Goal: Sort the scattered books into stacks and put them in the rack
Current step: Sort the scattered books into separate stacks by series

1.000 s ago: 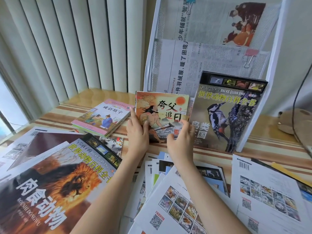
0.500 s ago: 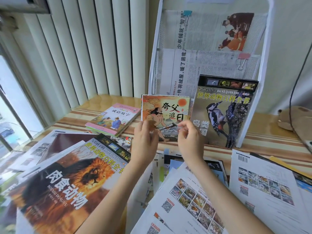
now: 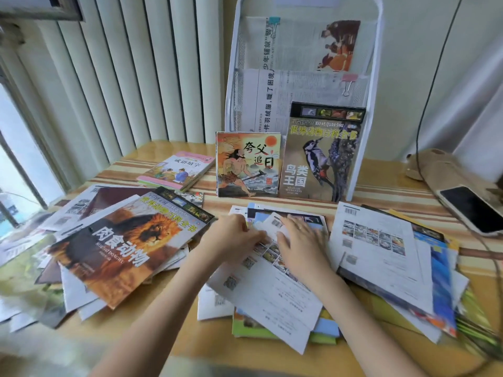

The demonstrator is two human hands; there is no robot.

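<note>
At the far left we see a loose heap of books, topped by a large lion book (image 3: 128,240) with an orange-brown cover and white characters, lying tilted. Farther back lies a small pink-edged book (image 3: 175,171), flat on the striped table (image 3: 381,191).

In the middle, both our hands rest on a fanned pile of white-backed books (image 3: 266,292) printed with small photo grids and codes. Our left hand (image 3: 234,240) has its fingers curled at the top sheet's edge, apparently pinching it, though blur makes this uncertain. Our right hand (image 3: 302,240) lies just beside it with fingers spread flat, pressing on the same pile.

Beyond the hands, an orange picture book (image 3: 248,164) showing a running figure stands upright at the foot of the white wire rack (image 3: 377,85), touching a taller woodpecker book (image 3: 322,153) to its right. Newspapers fill the rack's upper pockets.

To the right lies another slanted pile of books (image 3: 381,254), and a phone (image 3: 472,209) sits at the far right.
</note>
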